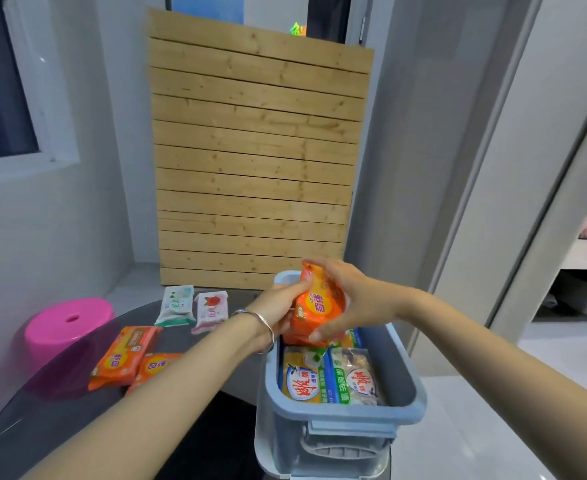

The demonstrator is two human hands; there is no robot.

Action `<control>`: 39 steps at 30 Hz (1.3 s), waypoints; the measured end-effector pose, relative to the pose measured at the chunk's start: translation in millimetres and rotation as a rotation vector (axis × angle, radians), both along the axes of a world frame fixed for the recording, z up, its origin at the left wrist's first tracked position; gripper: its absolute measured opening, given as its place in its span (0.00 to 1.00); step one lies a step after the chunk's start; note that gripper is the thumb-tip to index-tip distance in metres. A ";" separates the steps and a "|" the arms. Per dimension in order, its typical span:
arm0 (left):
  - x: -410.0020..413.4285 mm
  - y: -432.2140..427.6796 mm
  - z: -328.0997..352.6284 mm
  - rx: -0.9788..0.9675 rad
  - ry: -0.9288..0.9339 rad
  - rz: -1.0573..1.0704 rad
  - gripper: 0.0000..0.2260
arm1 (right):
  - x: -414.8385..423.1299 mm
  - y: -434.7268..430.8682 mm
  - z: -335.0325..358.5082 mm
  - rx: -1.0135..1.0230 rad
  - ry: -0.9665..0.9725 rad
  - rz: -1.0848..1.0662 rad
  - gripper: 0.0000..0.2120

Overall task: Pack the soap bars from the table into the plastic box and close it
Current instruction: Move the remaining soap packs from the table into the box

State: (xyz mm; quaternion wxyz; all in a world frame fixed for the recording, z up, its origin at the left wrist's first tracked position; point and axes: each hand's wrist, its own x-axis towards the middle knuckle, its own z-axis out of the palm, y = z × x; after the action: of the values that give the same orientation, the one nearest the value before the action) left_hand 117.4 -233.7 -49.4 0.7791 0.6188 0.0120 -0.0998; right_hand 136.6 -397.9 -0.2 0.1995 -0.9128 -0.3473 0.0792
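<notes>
The table [188, 344] is still carrying four soap bars; the open plastic box [402, 368] is standing beside it, partly filled. Both hands, left hand [278, 306] and right hand [350, 299], are clamping one orange soap bar [319, 306] above the box, apparently steadying it for placement.

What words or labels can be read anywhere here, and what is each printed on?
"雕牌": red characters in white ovals on the yellow soap pack and the blue-green soap pack inside the grey-blue plastic box.
Orange wrapped soap bar in the left hand and right hand: yellow characters on purple oval, too blurred.
Orange packs, white pack and pink pack on the dark table: unreadable.
Green glowing sign at top: cut off.
</notes>
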 end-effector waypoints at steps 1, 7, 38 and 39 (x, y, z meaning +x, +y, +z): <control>0.6 -5.3 0.4 0.038 0.003 -0.003 0.16 | 1.6 -3.0 0.3 -0.029 -0.024 -0.016 0.53; 2.0 -24.9 -0.7 0.343 -0.084 0.006 0.18 | 11.9 -17.1 -5.4 -0.023 -0.033 -0.057 0.52; 6.5 72.4 -55.3 0.901 -0.519 0.148 0.19 | 16.3 31.3 -8.2 0.030 -0.021 -0.050 0.25; 4.7 86.5 -60.1 0.899 -0.488 0.182 0.19 | 9.6 41.5 -5.7 0.068 -0.017 -0.026 0.24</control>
State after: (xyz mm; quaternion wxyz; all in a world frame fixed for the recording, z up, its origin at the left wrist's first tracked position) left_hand 122.1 -147.2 -109.6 0.4218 0.8942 -0.0747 0.1304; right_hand 146.2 -356.4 -5.8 0.2283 -0.9106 -0.3397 0.0572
